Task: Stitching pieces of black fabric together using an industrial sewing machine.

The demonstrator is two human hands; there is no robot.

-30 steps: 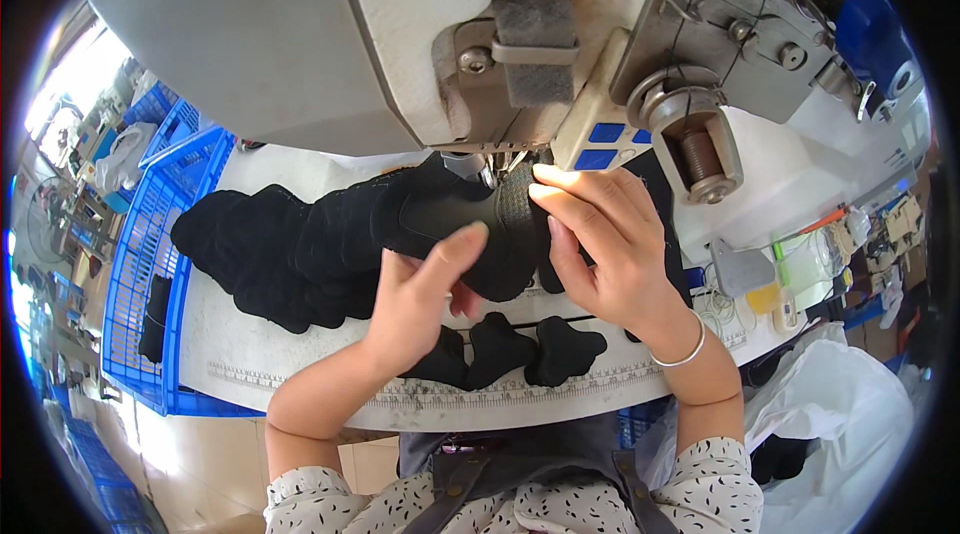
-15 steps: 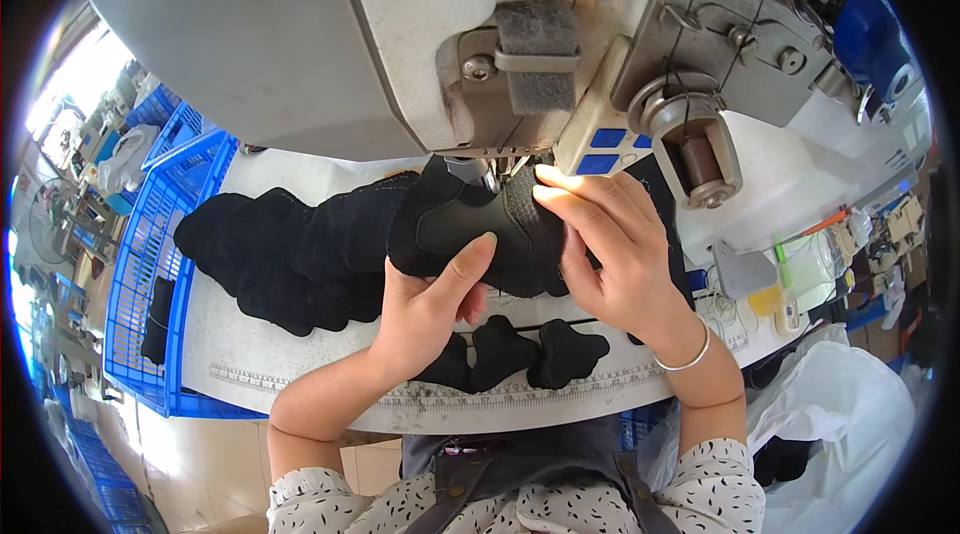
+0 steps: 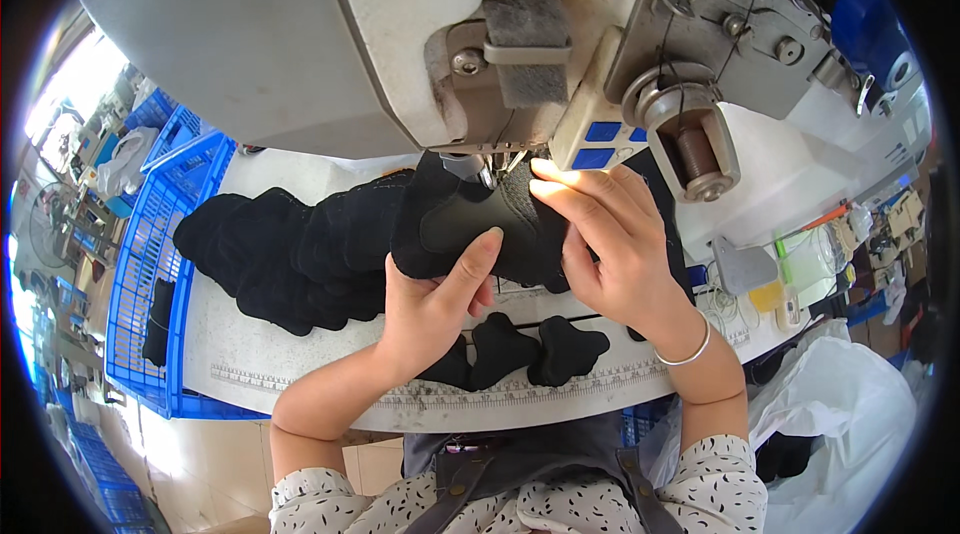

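A black fabric piece (image 3: 465, 224) with a smooth panel and a textured strip lies under the needle area of a sewing machine (image 3: 490, 167). My left hand (image 3: 437, 299) grips its near edge, thumb on top and fingers underneath. At the piece's right side, my right hand (image 3: 610, 234) pinches the textured edge close to the needle, where a lamp lights the fingertips. To the left stretches an overlapping row of black fabric pieces (image 3: 290, 249). Several small black shaped pieces (image 3: 505, 349) lie nearer to me on the table.
A ruler strip (image 3: 480, 394) runs along the curved front edge of the white table (image 3: 250, 344). Blue plastic baskets (image 3: 140, 334) stand on the left. Thread fittings (image 3: 690, 149) hang at the upper right. White plastic bags (image 3: 840, 394) bulge at the lower right.
The held fabric has turned slightly under the needle, its near edge shifting a little away from me. Both hands keep their grip and have barely moved.
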